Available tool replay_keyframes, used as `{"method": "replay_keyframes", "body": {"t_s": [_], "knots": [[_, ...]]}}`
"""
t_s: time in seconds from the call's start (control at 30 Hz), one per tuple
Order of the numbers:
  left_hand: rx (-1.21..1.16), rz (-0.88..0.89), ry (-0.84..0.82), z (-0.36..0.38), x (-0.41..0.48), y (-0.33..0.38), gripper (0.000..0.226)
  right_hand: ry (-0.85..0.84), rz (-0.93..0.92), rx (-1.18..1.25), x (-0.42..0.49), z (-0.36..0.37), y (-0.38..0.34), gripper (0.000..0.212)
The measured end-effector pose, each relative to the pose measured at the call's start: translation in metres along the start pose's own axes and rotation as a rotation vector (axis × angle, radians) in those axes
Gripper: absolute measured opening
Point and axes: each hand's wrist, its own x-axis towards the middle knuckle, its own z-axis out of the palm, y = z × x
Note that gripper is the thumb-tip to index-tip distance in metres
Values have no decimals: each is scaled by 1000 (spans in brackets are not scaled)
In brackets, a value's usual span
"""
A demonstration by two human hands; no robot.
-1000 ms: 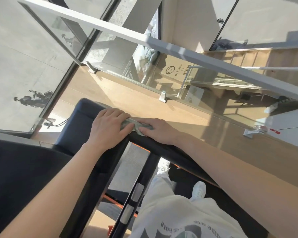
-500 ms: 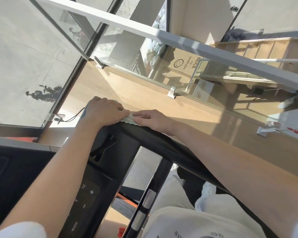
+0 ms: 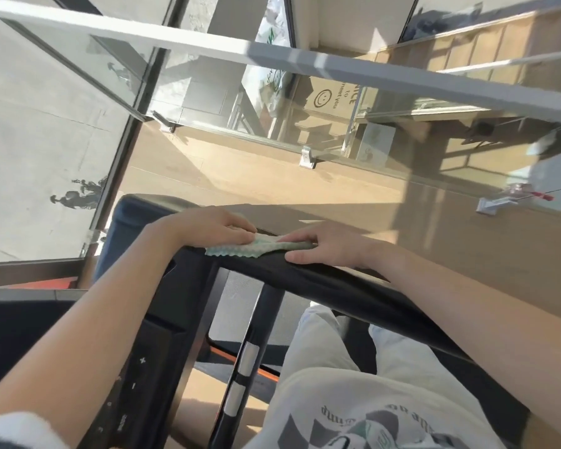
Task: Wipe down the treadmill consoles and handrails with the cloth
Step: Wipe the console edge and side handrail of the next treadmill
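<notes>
We look down past a pale wooden plank floor [image 3: 272,183]. It lies open between the treadmill and a clear glass balustrade with a white top rail [image 3: 337,68].

Nearer us, the black treadmill console [image 3: 149,361] fills the lower left. Its far edge is rounded. A white "+" mark [image 3: 141,360] and a white "−" mark [image 3: 133,386] sit on its face. The small white lettering lower down is too blurred to read.

The black padded handrail [image 3: 353,290] runs from the console's upper right corner down to the right frame edge. There is open floor beyond it and a gap beneath it.

A white T-shirt with grey checker print [image 3: 370,409] shows at the bottom. Its curved lettering is upside down and unreadable.

Behind the glass stands a brown cardboard sign [image 3: 332,98]. It bears a smiley face and sideways words; we make out "to meet you", with the first word partly cut by the rail.

The left hand [image 3: 208,226] lies palm down, fingers relaxed and together, pressing on the cloth's left part. The right hand [image 3: 329,246] lies flat with fingers extended over the cloth's right part and the thumb along the handrail's near side. Neither hand curls round anything.

The pale green-and-white waffle cloth with a wavy edge [image 3: 240,251] rests where the handrail joins the console. It is pinned under both hands, and its near edge hangs slightly over the rail.
</notes>
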Motion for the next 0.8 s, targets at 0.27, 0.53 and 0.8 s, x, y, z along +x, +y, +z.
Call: {"method": "replay_keyframes", "body": {"t_s": [0.27,0.53,0.8], "knots": [[-32,180,-83,22,24,75,42,199,99,78,-44,-15,47,42],[-7,217,-151,32,40,106,48,80,41,145,-62,-12,58,44],[-4,353,-229,59,61,162,65,106,133,113,-135,-25,99,40]]}}
